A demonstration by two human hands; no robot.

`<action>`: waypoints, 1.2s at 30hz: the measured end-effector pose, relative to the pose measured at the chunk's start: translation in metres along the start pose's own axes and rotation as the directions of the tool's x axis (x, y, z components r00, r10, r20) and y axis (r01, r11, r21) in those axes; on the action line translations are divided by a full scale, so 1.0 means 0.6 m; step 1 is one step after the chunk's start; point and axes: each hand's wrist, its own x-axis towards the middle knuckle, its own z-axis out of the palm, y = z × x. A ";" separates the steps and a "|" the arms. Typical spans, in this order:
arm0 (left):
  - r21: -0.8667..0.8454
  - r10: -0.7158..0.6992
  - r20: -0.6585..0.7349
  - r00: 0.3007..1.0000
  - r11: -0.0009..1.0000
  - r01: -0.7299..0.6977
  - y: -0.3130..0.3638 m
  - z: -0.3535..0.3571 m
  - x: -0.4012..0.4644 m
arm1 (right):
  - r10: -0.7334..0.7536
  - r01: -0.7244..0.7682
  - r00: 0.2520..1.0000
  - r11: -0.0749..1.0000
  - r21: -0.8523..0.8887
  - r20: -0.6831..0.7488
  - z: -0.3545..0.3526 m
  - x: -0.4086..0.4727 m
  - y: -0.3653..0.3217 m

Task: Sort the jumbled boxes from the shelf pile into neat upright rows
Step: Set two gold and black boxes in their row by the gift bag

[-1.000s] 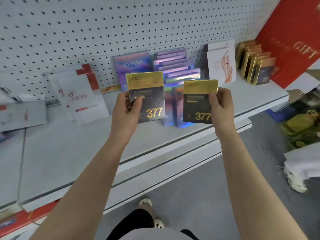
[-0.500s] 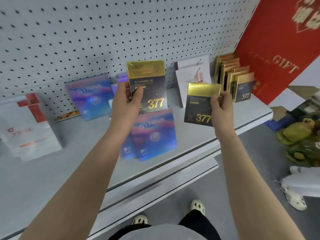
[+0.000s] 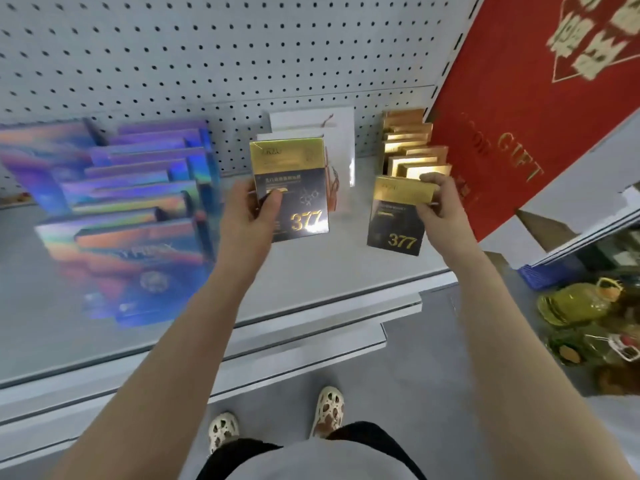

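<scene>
On the shelf [image 3: 311, 282], the row of gold-topped boxes [image 3: 415, 150] stands at the right end, against the pegboard [image 3: 207, 64]. Left of that row stand the white boxes [image 3: 341, 140], and further left the holographic boxes [image 3: 138, 188]. Just before the row the right hand [image 3: 441, 206] holds one 377 box [image 3: 398, 216]; left of it, before the white boxes, the left hand [image 3: 246, 220] holds another 377 box [image 3: 294, 188].

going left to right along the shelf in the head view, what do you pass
holographic boxes → left hand → left 377 box → right 377 box → right hand → red gift box
</scene>
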 end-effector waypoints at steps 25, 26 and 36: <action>0.140 -0.167 0.121 0.979 0.979 0.149 -0.056 0.164 -0.012 | -0.274 0.276 0.961 0.913 -0.300 0.048 -0.057 0.122 0.008; 0.151 -0.163 0.142 0.976 0.978 0.141 -0.058 0.173 -0.014 | -0.217 0.240 0.967 0.951 -0.193 0.136 -0.053 0.115 -0.008; 0.363 -0.157 0.346 0.925 0.932 0.023 -0.079 0.273 -0.011 | -0.048 0.134 0.898 0.976 -0.170 0.437 -0.115 0.108 0.026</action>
